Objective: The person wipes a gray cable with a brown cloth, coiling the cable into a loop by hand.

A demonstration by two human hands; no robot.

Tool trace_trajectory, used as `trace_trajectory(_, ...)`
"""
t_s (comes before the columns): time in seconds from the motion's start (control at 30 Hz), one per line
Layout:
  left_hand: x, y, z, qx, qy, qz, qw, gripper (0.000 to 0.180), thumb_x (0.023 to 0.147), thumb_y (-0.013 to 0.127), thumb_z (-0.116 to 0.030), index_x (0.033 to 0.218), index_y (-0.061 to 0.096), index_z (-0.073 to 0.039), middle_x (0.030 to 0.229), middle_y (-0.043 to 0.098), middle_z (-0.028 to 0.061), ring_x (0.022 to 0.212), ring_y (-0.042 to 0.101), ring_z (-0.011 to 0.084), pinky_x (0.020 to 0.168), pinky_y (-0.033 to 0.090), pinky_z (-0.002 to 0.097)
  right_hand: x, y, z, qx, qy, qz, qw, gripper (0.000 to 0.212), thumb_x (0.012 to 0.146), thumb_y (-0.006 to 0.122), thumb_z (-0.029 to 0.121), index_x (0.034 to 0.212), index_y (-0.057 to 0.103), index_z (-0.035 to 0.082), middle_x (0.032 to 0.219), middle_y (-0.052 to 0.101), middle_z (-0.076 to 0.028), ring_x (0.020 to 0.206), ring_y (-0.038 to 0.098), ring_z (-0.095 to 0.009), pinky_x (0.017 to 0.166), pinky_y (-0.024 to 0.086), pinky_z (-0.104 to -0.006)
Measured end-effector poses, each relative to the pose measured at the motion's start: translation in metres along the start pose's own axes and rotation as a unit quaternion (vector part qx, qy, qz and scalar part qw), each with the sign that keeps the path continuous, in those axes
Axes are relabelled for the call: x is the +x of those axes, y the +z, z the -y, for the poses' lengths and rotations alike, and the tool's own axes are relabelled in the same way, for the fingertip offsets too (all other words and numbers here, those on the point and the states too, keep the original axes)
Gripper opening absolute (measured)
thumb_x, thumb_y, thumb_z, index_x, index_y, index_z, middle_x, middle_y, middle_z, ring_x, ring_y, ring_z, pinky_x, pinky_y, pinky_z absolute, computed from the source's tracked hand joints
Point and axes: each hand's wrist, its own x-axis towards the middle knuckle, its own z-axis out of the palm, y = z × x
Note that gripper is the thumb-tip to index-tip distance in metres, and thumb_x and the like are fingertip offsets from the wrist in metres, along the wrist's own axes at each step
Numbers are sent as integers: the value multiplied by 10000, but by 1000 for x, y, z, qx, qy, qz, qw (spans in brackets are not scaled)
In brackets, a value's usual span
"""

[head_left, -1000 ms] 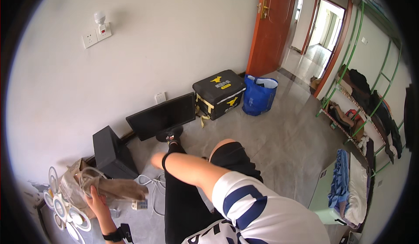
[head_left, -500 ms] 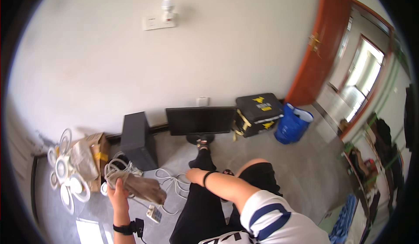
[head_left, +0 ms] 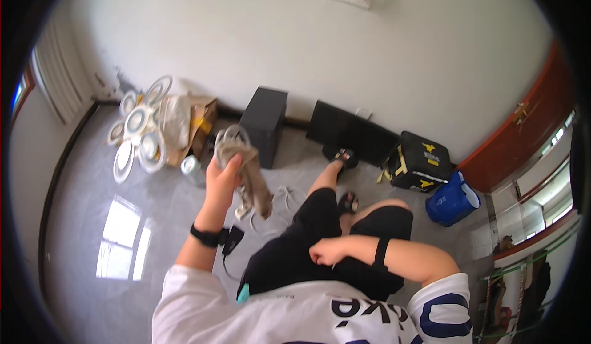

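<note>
While the left hand [head_left: 223, 175] gripped the beige cloth [head_left: 253, 184], its length slanting rightward, the curled right hand [head_left: 328, 252] lay apart.

A beige cloth bundle [head_left: 253, 184] is in the left hand [head_left: 223, 173], before a tall black box [head_left: 265, 122]; at the right of this box stands a flat black monitor [head_left: 352, 133].

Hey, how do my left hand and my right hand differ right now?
Your left hand grips a soft brown cloth; your right hand holds nothing visible. The left hand is raised out over the grey floor, while the right hand is curled over your black shorts. Both are bare.
</note>
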Motion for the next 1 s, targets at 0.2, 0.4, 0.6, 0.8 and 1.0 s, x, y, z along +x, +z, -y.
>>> trace_trajectory(0.2,-6,7,-9,-4,6,40,999,185,802,602,-189,920,529,-67,642,481,-40,441,356,18,385,252,181,-22,-13,46,-54,76,31,995,256,743,504,110,985,513,27,875,585,-177,841,565,-332,711,452,-403)
trace_trajectory(0.4,-16,-1,-6,6,-18,18,1000,170,815,578,-162,942,526,-61,617,445,-52,428,322,10,377,211,170,-119,-31,116,-45,-121,-248,960,233,804,537,195,976,513,41,939,545,-120,879,537,-292,750,448,-370)
trace_trajectory(0.6,-36,5,-24,70,-26,8,997,179,797,598,-162,925,544,-49,646,488,-45,434,327,4,378,216,167,-152,-73,124,-69,-88,-402,909,196,731,613,119,894,554,28,866,574,-109,798,559,-291,693,460,-346)
trace_trajectory(0.8,-39,17,-26,125,-7,-13,992,264,769,639,-193,953,544,-30,692,528,-30,480,393,15,408,266,157,-115,-169,111,60,-167,-524,833,158,763,591,118,880,530,33,781,577,-110,675,568,-273,609,455,-300)
trace_trajectory(1.0,-49,34,-16,108,-31,36,993,319,761,652,-185,997,536,-4,741,555,-6,557,459,31,467,342,161,-68,-130,85,38,-169,-558,812,374,731,653,116,1060,493,39,971,561,-108,863,575,-218,746,457,-281)
